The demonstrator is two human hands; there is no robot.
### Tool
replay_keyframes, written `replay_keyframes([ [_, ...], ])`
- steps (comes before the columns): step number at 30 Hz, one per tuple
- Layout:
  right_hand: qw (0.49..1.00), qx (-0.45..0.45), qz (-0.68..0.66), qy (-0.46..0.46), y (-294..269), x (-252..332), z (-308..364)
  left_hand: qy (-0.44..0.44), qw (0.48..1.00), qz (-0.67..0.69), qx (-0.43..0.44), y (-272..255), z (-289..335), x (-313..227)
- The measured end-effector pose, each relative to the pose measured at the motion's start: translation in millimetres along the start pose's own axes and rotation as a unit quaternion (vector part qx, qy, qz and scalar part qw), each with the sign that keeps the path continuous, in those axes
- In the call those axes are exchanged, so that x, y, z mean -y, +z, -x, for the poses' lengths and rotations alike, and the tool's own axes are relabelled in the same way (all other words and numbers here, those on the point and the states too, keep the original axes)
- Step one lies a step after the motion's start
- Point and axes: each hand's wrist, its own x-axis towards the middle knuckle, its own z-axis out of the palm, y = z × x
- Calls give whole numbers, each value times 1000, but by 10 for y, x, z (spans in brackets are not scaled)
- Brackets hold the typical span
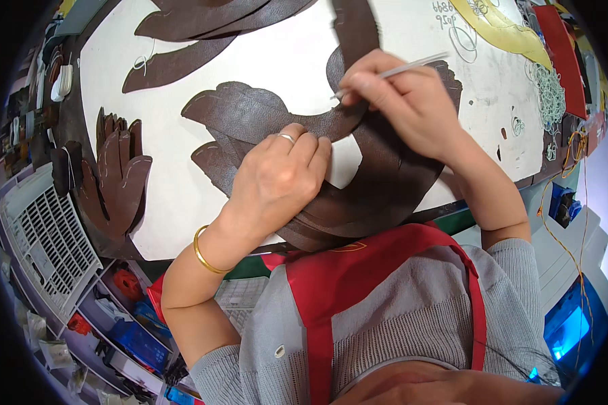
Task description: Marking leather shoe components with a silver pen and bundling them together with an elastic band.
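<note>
A curved dark brown leather piece (250, 111) with a scalloped end lies on top of other brown leather pieces (371, 192) at the near edge of the white work board. My left hand (284, 172), wearing a ring, is closed with its fingers curled on the leather, gripping its inner edge. My right hand (412, 101) pinches a slim pale pen (415, 65), its tip pointing left at the leather's edge. Right beside those fingers, a brown leather strip (358, 30) runs up to the far edge. Whether the right fingers also hold this strip is hidden.
More brown leather pieces (182, 64) lie at the far left, and hand-shaped cutouts (118, 175) at the left edge. On the right are a yellow curved template (513, 34), tangled pale thread (550, 94) and a red panel (562, 61). A grey plastic grille (51, 236) stands lower left.
</note>
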Motion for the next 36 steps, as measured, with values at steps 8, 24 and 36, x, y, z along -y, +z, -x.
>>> replay_keyframes([
  [8,979,-29,177,-100,130,-213,134,-31,999,-34,14,45,26,-59],
  [24,950,-45,269,-152,206,-201,148,-34,998,-46,6,73,17,-52],
  [36,973,11,171,-153,-182,-36,25,8,998,-25,-56,-145,-8,72],
])
